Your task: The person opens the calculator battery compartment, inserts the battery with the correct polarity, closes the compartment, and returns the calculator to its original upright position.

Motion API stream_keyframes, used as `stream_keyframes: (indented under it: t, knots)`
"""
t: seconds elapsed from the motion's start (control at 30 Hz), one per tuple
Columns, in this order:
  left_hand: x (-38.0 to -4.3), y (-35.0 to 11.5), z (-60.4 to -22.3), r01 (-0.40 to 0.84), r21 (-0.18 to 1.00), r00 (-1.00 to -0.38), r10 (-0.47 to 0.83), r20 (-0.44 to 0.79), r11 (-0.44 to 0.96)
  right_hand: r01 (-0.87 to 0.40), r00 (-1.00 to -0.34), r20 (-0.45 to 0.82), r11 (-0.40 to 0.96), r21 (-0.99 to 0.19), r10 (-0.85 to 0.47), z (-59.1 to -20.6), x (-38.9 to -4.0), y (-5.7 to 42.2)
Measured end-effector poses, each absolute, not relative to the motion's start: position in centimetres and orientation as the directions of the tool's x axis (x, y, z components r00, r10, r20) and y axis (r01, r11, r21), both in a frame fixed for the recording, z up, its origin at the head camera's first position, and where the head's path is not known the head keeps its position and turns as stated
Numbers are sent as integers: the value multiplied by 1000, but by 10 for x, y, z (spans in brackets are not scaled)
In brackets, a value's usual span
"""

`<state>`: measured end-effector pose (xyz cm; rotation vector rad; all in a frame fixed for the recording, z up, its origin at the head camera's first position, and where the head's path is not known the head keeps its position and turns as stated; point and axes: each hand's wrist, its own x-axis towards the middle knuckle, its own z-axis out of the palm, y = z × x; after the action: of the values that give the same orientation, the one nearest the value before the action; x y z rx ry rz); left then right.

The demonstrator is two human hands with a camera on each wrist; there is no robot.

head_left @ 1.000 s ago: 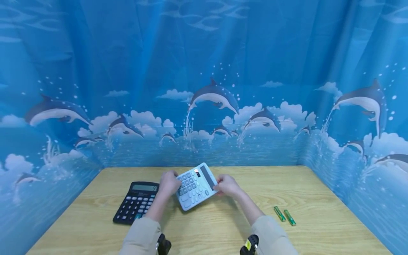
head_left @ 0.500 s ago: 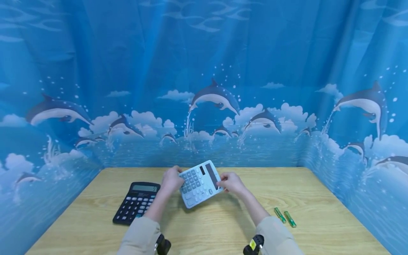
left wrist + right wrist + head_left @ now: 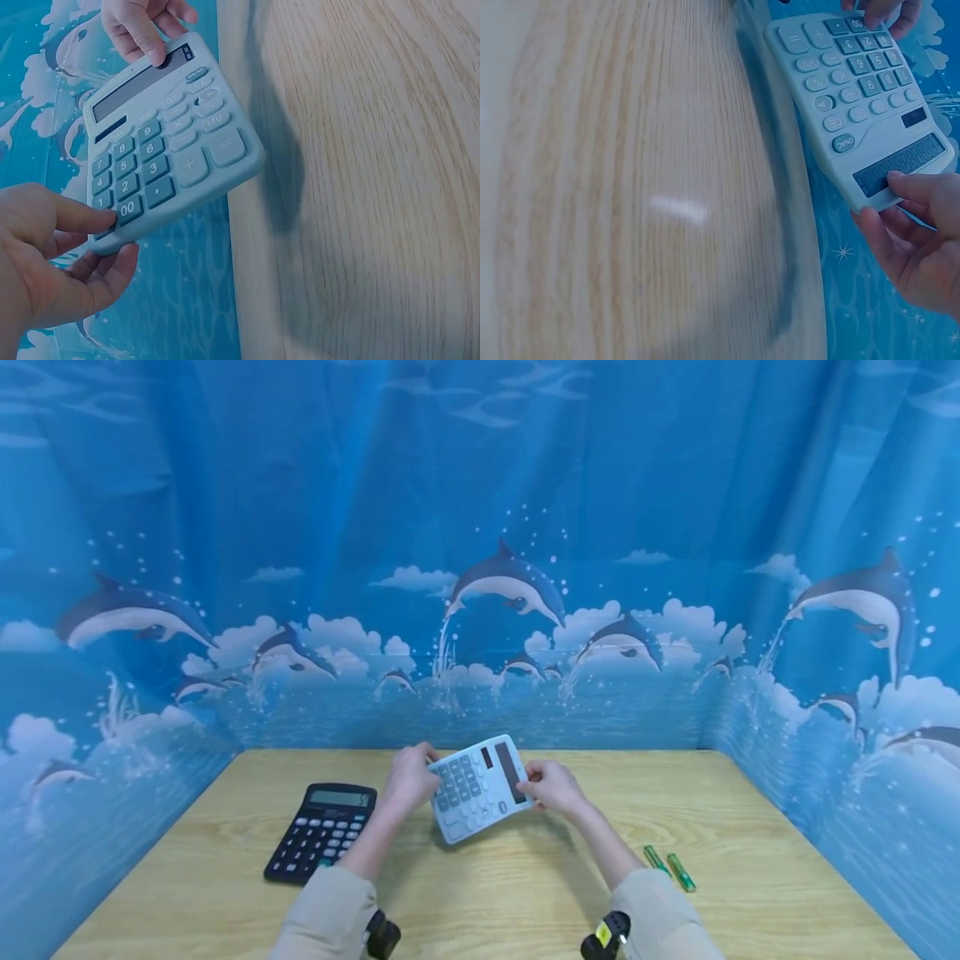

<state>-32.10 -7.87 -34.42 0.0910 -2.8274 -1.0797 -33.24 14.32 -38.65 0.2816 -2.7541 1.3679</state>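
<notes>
One big blue curtain [image 3: 480,468] with jumping dolphins [image 3: 504,575] hangs behind a pale wooden table [image 3: 480,906], and a black calculator [image 3: 318,835] lies on the table's left side. A light blue calculator [image 3: 467,795], to the right of the black one, is held up tilted over the middle of the table, with its face showing. The left hand [image 3: 411,781] bends its fingers and pinches the corner by the number keys [image 3: 126,166], the right hand [image 3: 555,787] pinches the other end with its thumb on the dark screen [image 3: 510,772], and two little green tubes [image 3: 681,872] lie side by side on the right.
</notes>
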Motion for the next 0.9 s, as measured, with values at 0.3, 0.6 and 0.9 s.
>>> stream_keyframes:
  t: [0.3,0.6,0.9]
  knots:
    - [-312,-74,-339,102,648,-992,32,119,755,-243,-970,180,557,-794,-165,-386,-330,159]
    - [-299,-73,-339,332,538,-939,216,268,775,-329,-941,221,548,-769,-254,-381,-328,175]
    - [-288,-69,-343,532,337,-826,390,406,777,-475,-876,290,589,-654,-384,-382,-324,188]
